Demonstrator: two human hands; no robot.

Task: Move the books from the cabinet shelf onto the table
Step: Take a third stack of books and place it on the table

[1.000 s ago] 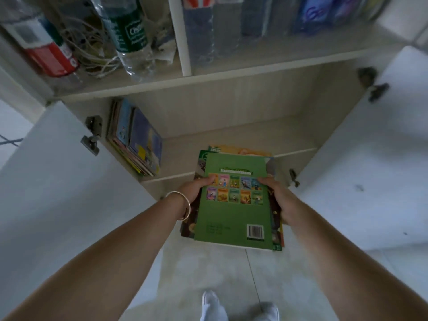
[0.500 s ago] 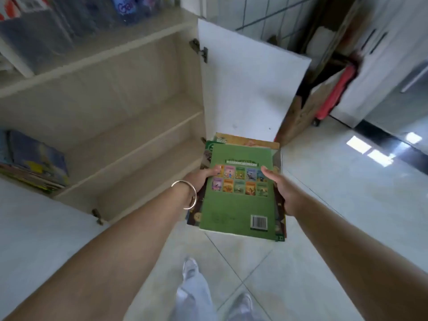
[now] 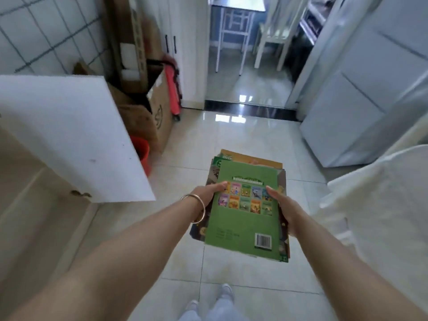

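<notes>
Above the tiled floor point(image 3: 231, 140), both outstretched hands' grip, left hand point(image 3: 209, 193), right hand point(image 3: 286, 208), clasping the book stack point(image 3: 245, 218)

An open white cabinet door point(image 3: 76, 135) projected into the passage on the left. Behind it, cardboard boxes point(image 3: 148, 117) and a red bucket point(image 3: 141, 151) stood against the tiled wall. On the right, a white-draped surface point(image 3: 382, 205) and a white door point(image 3: 361, 100) bounded the route. Bare tiled floor point(image 3: 243, 135) between them led to an open doorway point(image 3: 250, 84).
</notes>
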